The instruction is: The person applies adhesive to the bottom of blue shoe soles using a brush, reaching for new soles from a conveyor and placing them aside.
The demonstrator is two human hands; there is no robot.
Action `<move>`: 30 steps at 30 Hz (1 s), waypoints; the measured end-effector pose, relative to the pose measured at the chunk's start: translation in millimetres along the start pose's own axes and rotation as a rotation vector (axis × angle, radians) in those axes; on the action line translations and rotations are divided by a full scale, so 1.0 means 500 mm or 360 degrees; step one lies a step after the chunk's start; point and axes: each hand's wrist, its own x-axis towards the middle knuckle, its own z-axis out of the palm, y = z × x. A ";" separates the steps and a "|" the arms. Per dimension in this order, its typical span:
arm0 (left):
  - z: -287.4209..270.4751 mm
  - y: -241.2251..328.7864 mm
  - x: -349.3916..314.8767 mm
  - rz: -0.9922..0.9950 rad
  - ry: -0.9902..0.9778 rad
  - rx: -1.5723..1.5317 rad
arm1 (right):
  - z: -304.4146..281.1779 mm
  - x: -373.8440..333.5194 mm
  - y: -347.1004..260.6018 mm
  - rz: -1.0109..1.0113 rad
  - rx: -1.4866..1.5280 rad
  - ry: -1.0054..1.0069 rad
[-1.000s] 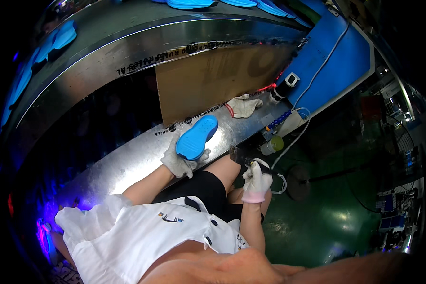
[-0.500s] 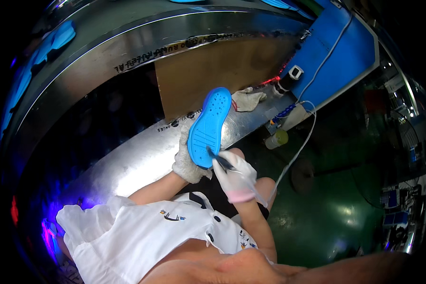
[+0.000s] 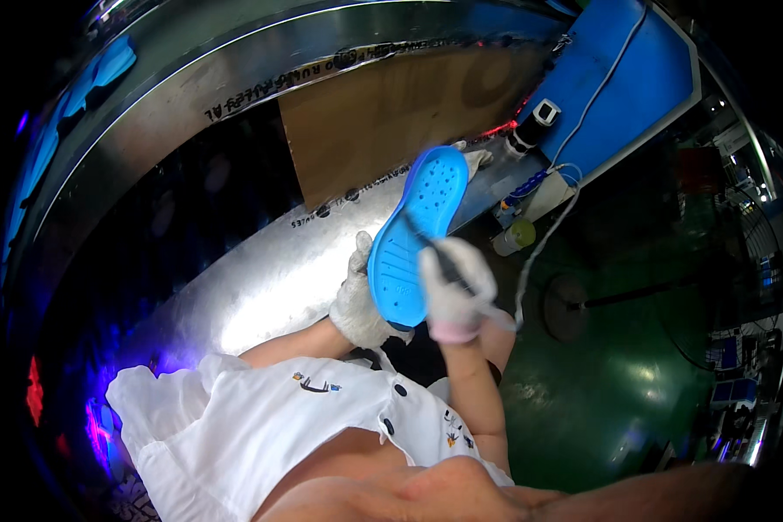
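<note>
A bright blue shoe insole point(image 3: 418, 230) is held up at a slant in front of me, its ridged and dotted underside facing me. My left hand point(image 3: 359, 300), in a white glove, grips its lower left edge. In a white glove too, my right hand point(image 3: 455, 291) is shut on a thin dark pen-like tool point(image 3: 448, 265) with a cord; the tool's tip touches the insole's surface near its middle.
A curved shiny metal bench point(image 3: 261, 278) runs in front of me, with a brown cardboard sheet point(image 3: 383, 113) behind it. A blue machine panel point(image 3: 618, 96) with a white cable stands at the right. A yellow-capped bottle point(image 3: 513, 237) sits below it. Green floor lies at the right.
The insole has been lifted from the bench and turned upright. My right hand rose from my lap with the tool and brought its tip onto the insole.
</note>
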 end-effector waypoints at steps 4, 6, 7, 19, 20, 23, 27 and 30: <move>-0.046 0.012 0.016 0.0230 0.0186 0.0084 | -0.019 0.002 -0.078 0.0086 0.0504 -0.0434; -0.041 0.018 0.016 0.0130 -0.0068 0.0064 | -0.022 0.004 -0.049 0.0700 0.0675 -0.0317; -0.034 0.026 0.005 -0.0105 -0.0350 0.0063 | -0.012 0.003 -0.022 0.0648 0.0422 -0.0129; -0.014 0.073 0.060 0.0252 0.0080 0.0209 | -0.008 -0.022 -0.053 -0.0400 0.0103 -0.0256; -0.013 0.084 0.063 0.0148 -0.0072 0.0221 | -0.015 -0.029 -0.082 -0.0374 0.0108 -0.0420; 0.007 0.115 0.068 -0.0094 -0.0248 0.0245 | -0.003 -0.036 -0.081 0.0234 0.0735 -0.0389; 0.042 0.156 0.063 -0.0307 0.0017 0.0410 | -0.008 0.003 -0.039 -0.0239 0.0479 -0.0357; 0.030 0.194 0.069 -0.0490 0.0137 0.0683 | -0.054 0.008 -0.086 -0.0569 0.0035 -0.1010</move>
